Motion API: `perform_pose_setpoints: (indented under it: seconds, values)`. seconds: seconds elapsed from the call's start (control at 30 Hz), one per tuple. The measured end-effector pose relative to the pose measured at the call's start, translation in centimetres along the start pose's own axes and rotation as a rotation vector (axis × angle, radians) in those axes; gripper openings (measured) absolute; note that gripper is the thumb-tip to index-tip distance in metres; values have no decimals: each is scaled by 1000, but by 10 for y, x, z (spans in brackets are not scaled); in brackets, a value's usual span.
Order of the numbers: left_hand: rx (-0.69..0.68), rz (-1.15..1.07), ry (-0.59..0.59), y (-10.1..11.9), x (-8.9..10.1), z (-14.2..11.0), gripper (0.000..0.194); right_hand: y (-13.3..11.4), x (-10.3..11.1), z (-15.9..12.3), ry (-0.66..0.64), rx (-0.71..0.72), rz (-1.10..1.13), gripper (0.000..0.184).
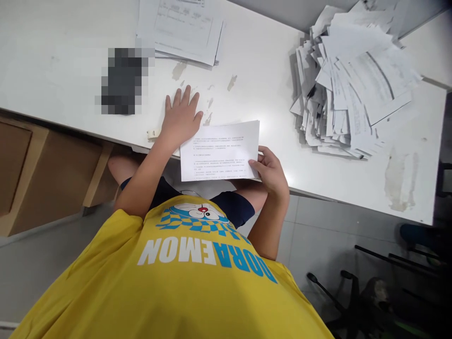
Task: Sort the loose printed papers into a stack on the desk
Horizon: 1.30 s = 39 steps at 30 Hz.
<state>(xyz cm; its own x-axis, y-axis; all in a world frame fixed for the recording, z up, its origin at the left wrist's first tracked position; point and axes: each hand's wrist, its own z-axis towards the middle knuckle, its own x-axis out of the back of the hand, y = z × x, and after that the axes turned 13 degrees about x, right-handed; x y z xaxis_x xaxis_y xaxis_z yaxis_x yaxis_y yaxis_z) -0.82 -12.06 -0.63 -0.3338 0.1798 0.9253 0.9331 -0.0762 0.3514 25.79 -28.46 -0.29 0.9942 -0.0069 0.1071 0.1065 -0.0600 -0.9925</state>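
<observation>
My right hand (271,170) grips the right edge of a printed white sheet (219,149), thumb on top, holding it at the front edge of the white table (70,61). My left hand (181,117) lies flat on the tabletop just left of the sheet's upper corner, fingers spread, holding nothing. A small white tag-like piece (152,133) lies at the table edge beside my left wrist.
A big loose heap of printed papers (349,80) covers the table's right part. A neater stack of sheets (181,28) lies at the back centre. A dark blurred object (122,81) sits to the left. Wooden cabinet (38,179) below left; black chair base (363,292) lower right.
</observation>
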Motion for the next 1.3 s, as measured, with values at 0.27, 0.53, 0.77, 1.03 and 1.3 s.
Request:
perform_pose_setpoints:
  seconds: [0.27, 0.53, 0.77, 1.03, 1.3]
  values:
    - [44, 45, -223, 5, 20, -3, 72, -5, -11, -4, 87, 28, 16, 32]
    - [59, 25, -176, 11, 14, -6, 71, -7, -6, -3, 56, 22, -12, 33]
    - [45, -41, -95, 21, 14, -15, 64, 1, -4, -2, 41, 90, -62, 32]
    - [15, -165, -155, 9, 23, -6, 53, 5, -10, -3, 100, 118, -100, 27]
    - [2, -590, -214, 1, 42, -7, 40, 6, -12, 0, 138, 129, -114, 29]
